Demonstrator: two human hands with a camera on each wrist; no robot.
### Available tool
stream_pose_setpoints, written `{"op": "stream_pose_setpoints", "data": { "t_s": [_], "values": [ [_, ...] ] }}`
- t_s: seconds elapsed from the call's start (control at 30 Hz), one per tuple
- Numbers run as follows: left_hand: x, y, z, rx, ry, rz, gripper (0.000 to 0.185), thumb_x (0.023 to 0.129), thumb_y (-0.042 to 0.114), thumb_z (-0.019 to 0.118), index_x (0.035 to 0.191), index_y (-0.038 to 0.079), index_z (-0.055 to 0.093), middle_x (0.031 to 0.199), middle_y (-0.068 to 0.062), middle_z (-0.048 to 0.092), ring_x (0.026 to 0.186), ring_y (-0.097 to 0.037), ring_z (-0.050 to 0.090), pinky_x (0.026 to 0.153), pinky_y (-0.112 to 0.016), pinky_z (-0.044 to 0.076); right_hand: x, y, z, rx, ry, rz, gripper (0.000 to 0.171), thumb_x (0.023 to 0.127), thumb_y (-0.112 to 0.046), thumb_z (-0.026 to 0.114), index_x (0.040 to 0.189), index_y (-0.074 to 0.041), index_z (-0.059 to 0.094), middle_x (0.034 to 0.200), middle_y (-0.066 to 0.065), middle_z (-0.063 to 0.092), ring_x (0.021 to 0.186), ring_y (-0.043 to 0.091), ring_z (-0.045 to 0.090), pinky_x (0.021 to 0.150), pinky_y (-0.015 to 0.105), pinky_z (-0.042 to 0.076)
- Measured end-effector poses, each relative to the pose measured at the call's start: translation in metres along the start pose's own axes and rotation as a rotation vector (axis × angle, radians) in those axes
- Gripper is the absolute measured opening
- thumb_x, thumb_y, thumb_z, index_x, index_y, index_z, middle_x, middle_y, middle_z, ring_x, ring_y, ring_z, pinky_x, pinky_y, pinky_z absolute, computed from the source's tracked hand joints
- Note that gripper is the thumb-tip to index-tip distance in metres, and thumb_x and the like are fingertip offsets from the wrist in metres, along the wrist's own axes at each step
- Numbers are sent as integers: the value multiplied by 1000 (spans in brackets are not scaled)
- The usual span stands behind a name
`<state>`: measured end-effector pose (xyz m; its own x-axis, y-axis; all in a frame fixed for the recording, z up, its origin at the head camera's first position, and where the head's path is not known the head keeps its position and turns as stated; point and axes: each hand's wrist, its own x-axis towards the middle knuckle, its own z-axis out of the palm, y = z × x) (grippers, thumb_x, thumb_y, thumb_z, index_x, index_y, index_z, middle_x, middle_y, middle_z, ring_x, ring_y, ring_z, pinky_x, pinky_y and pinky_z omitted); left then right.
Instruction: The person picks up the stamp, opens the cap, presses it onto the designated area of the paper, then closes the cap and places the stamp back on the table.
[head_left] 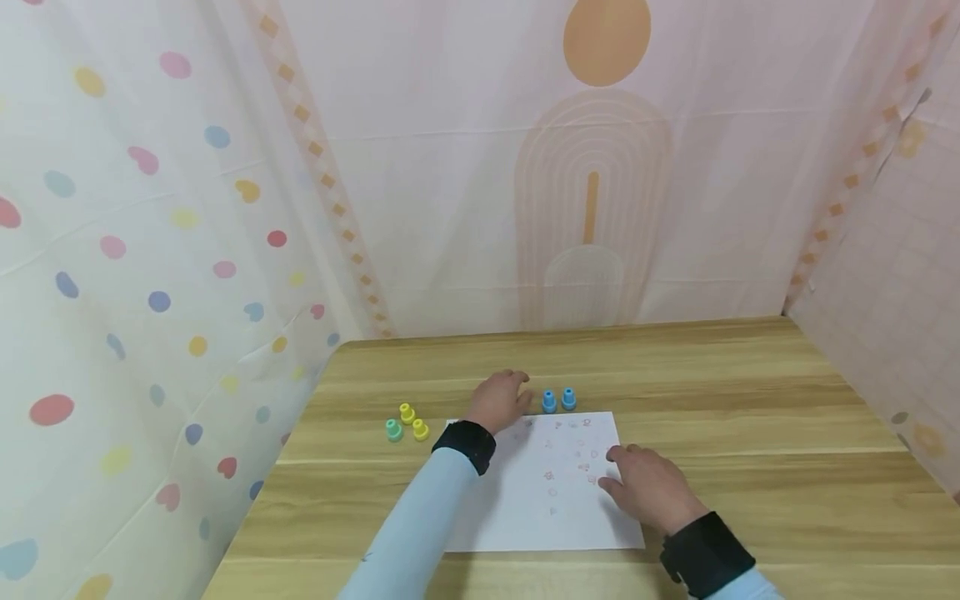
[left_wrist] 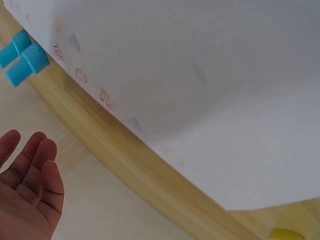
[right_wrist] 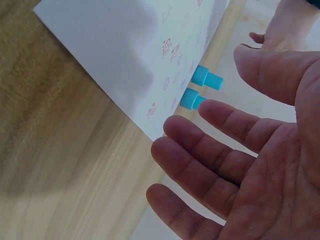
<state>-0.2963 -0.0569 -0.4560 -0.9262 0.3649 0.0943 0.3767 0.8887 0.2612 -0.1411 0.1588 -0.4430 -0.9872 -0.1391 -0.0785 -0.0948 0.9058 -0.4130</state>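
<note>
A white sheet of paper [head_left: 517, 517] with small red and purple stamped marks lies on the table. Over its far left edge hovers my left hand [head_left: 500, 402], fingers loosely bent and holding nothing. Just right of that hand stand two blue toy stamps [head_left: 558, 401], upright beyond the paper's far edge; the left wrist view shows the blue stamps [left_wrist: 25, 59] apart from the fingers. My right hand [head_left: 654, 487] is above the paper's right edge. In the right wrist view the right hand [right_wrist: 240, 165] has spread, relaxed fingers with nothing in them.
Left of the paper stand two yellow stamps [head_left: 414, 421] and one green stamp [head_left: 393, 430]. The wooden table [head_left: 787, 450] meets a patterned curtain [head_left: 450, 208] at the back, with more fabric along both sides.
</note>
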Motion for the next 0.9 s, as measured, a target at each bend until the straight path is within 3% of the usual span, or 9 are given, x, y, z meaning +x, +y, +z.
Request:
{"op": "stream_pose_setpoints", "data": {
  "t_s": [0.4, 0.57, 0.73, 0.9],
  "values": [
    [-13, 1, -15, 150, 7, 42, 31, 98, 26, 65, 121, 7, 67, 112, -12, 68, 100, -25, 64, 89, -38, 53, -2, 0, -2, 1, -5, -8, 37, 89, -21, 75, 117, 1, 66, 113, 19, 66, 99, 35, 61, 89, 57, 49],
    [-18, -5, -20, 162, -29, 9, 27, 96, 23, 68, 116, 5, 68, 102, -11, 68, 89, -24, 62, 85, -38, 53, -2, 1, -1, 4, -4, -6, 38, 88, -21, 75, 118, 1, 65, 113, 20, 65, 99, 34, 61, 89, 56, 49],
    [-21, -18, -26, 196, -72, -37, 18, 94, 20, 69, 102, 4, 69, 87, -8, 66, 75, -20, 58, 72, -36, 52, -2, 1, -1, -3, -11, -4, 39, 88, -20, 76, 118, 2, 65, 111, 19, 65, 96, 32, 61, 88, 55, 49],
    [-27, -30, -37, 221, -107, -86, 13, 92, 16, 71, 95, 4, 69, 83, -7, 67, 72, -20, 59, 70, -36, 52, -1, 0, -1, -5, -27, 4, 39, 88, -21, 76, 118, 1, 65, 111, 19, 66, 94, 31, 60, 89, 55, 49]
  ]
}}
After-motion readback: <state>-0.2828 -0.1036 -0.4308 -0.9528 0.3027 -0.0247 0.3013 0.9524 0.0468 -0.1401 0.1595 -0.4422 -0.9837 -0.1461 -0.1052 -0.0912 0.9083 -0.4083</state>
